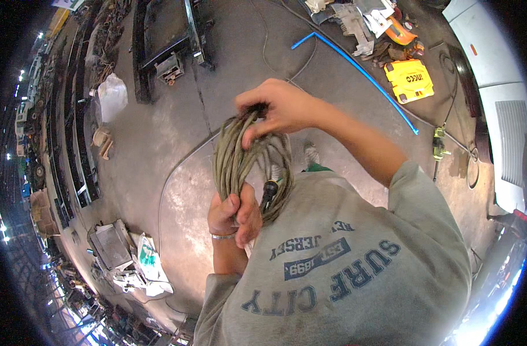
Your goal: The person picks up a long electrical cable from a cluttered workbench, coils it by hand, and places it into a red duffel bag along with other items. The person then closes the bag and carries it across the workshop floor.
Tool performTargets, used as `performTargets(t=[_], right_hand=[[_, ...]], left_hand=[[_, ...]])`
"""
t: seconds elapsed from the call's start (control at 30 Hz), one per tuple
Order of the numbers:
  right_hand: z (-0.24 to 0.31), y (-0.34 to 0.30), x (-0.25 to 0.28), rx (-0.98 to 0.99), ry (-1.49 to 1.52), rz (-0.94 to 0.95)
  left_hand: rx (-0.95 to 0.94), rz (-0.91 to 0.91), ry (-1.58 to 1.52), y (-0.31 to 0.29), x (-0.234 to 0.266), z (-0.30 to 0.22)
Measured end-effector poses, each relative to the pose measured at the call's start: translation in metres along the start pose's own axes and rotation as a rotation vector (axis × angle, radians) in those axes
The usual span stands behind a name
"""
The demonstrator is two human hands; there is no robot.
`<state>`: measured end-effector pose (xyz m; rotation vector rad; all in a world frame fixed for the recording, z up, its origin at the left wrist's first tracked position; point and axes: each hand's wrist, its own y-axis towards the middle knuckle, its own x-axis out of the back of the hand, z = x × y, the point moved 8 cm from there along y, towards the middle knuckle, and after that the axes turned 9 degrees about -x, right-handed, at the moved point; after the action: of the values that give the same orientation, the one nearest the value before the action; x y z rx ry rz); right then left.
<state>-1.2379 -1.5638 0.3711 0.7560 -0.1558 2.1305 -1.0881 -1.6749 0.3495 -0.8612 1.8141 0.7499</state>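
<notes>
In front of my chest I hold a coiled grey-green cable [227,157] in both hands. My right hand [279,106] grips the top of the loops, fingers curled over and thumb on the near side. Lower down, my left hand [235,214], with a band at the wrist, is closed round the bottom left of the coil. A black plug or connector [269,193] hangs inside the loops, close to my shirt. Part of the coil's right side lies against the shirt, and my fingers hide some strands.
A dark cable [164,193] runs over the concrete floor. Black metal frames [141,57] stand at the far left. A blue strip [372,74], a yellow case [409,81] and scrap lie at the far right, near a white vehicle [500,92]. Panels [110,245] lie at left.
</notes>
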Motion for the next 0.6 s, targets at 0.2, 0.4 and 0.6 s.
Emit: performTargets(t=[0.2,0.4,0.6], right_hand=[[-0.209,-0.009,-0.130,-0.359,0.264,-0.200],[-0.313,-0.170,-0.186,-0.566,0.023,0.059],[-0.090,-0.096,-0.104,-0.244,-0.253,0.279]], left_hand=[[0.116,0.615,-0.542,0.012,-0.061,-0.031],[-0.695,0.575,-0.660,-0.017,-0.075,-0.207],[-0.744,-0.062,-0.046,-0.058,0.004,-0.249]])
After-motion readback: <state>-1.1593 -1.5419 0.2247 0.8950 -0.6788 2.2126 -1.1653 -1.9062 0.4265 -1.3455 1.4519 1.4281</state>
